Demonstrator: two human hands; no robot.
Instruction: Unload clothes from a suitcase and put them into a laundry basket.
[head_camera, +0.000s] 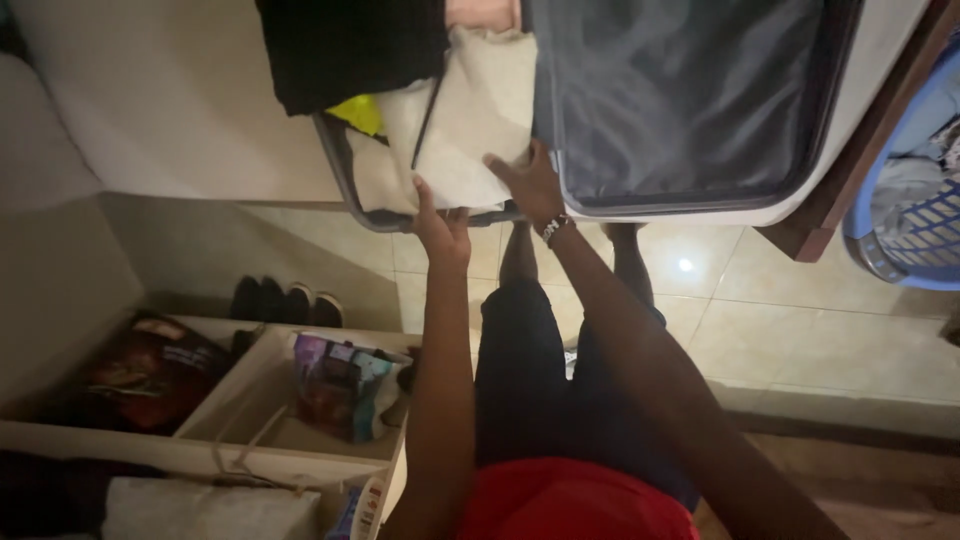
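Observation:
An open suitcase (340, 170) lies ahead of me, its grey-lined lid (690, 90) spread to the right. A folded cream garment (480, 110) rests in its left half. My left hand (443, 228) grips the garment's near edge at the suitcase rim. My right hand (528, 182), with a watch on the wrist, holds the garment's right edge next to the divide between the two halves. A black garment (340, 50), a yellow-green item (360, 112) and a pink item (482, 12) lie packed beside the cream one.
A blue laundry basket (905, 190) with clothes stands at the right, beside a dark wooden edge (850, 180). Dark shoes (285, 300) sit on the tiled floor (800, 320). White shelf compartments (250, 400) at lower left hold a dark printed bag (150, 370) and a purple packet (345, 385).

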